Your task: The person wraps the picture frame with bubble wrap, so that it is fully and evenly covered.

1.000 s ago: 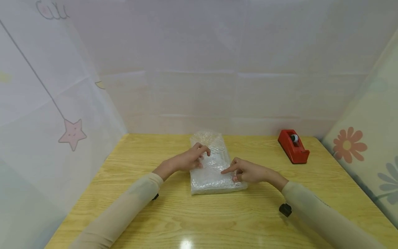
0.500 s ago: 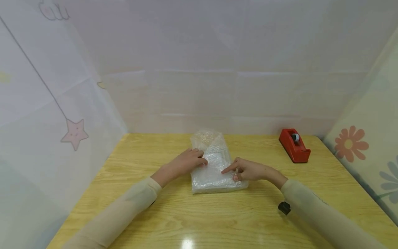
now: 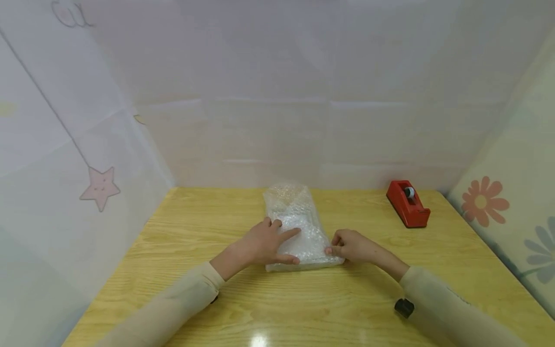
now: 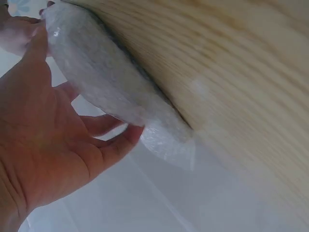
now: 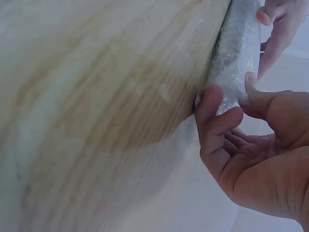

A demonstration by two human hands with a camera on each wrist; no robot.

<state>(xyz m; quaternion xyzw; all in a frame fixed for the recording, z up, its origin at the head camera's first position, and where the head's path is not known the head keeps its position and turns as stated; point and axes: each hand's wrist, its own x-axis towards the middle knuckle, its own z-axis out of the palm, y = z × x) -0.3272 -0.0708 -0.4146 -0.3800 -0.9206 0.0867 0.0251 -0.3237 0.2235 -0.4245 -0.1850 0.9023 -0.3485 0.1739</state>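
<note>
A flat bubble-wrapped package lies on the wooden table, its loose bubble wrap flap stretching toward the back edge. My left hand rests over the package's left side, fingers and thumb spread; in the left wrist view the fingertips touch the wrap's surface. At the near right corner my right hand holds the package's edge. The right wrist view shows the thumb on top of the wrap and curled fingers at its side. What is inside the wrap is hidden.
A red tape dispenser with a roll of tape stands at the back right of the table. Pale printed cloth hangs behind the table and along both sides.
My left hand has come down and nearer the front edge of the package, spreading its fingers. My right hand went from a pointing finger on top to gripping the right corner.
</note>
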